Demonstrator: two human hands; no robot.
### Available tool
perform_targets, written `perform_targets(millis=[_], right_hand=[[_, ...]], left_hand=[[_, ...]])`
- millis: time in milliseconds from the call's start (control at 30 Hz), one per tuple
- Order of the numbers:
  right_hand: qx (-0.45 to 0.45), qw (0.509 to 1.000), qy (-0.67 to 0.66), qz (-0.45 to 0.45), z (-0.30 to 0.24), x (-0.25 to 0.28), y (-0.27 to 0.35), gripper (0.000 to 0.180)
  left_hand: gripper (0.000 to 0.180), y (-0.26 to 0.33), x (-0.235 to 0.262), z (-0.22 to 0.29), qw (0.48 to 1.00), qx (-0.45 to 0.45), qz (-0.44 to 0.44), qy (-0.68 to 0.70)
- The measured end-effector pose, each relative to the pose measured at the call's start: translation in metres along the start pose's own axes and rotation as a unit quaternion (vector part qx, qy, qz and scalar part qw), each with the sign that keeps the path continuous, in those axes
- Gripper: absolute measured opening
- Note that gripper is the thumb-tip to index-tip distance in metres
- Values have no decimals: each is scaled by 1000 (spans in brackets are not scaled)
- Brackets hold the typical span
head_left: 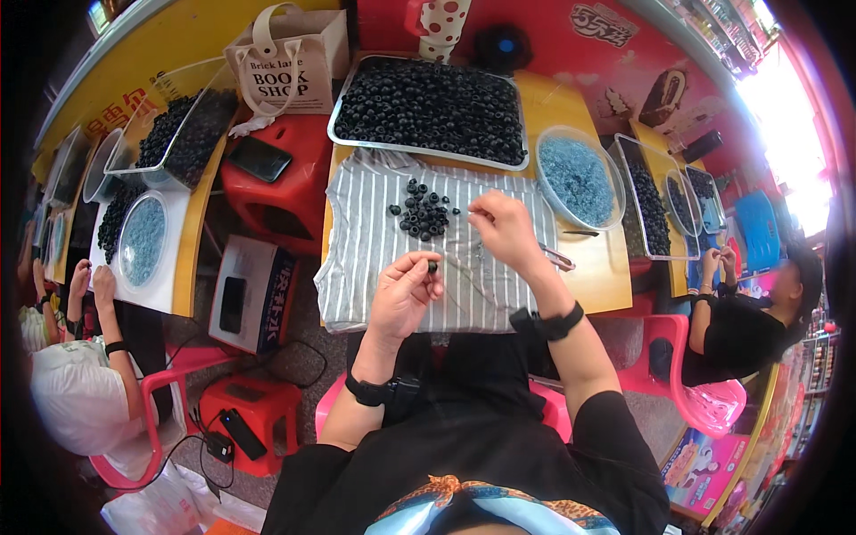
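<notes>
My left hand (408,287) is closed, pinching a small black bead-like cap (432,267) above a grey-and-white striped cloth (357,276). Farther right, my right hand (505,228) has thumb and fingertips pressed together over the cloth; whatever sits between them is too small to make out. Between and beyond both hands lies a loose pile of the same black caps (423,212). A large clear tray (419,150) full of black caps (428,100) stands behind the cloth. Right of it is a round tub (622,192) of small pale-blue clear pieces (575,181).
A metal tool (557,258) and a thin black stick (581,233) lie right of my right hand. A canvas bag (290,67) and phone (259,159) rest on red stools at left. People (89,383) (744,312) work at neighbouring tables.
</notes>
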State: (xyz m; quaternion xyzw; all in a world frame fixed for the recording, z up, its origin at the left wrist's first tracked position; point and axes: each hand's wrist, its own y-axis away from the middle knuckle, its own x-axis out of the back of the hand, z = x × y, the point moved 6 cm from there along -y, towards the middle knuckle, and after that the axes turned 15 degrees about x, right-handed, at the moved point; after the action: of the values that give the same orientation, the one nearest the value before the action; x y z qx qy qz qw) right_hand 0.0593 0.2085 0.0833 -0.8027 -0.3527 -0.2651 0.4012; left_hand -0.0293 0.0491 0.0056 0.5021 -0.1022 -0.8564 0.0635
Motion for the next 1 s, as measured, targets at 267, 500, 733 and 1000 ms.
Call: perform_targets(millis=[267,500,733,1000], right_hand=[[11,990,81,-113,8,-25,-18,12],[59,990,-18,-129,-39,-27,28,14],[5,1000,-1,9,-26,27,62,12],[12,991,125,-42,-36,14,88,9]], left_hand=[[20,-1,3,-2,1000,-18,-11,4],[19,-1,2,2,999,-48,4,0],[19,1,3,1,998,-53,14,-24],[22,1,0,3,997,-47,16,-57]])
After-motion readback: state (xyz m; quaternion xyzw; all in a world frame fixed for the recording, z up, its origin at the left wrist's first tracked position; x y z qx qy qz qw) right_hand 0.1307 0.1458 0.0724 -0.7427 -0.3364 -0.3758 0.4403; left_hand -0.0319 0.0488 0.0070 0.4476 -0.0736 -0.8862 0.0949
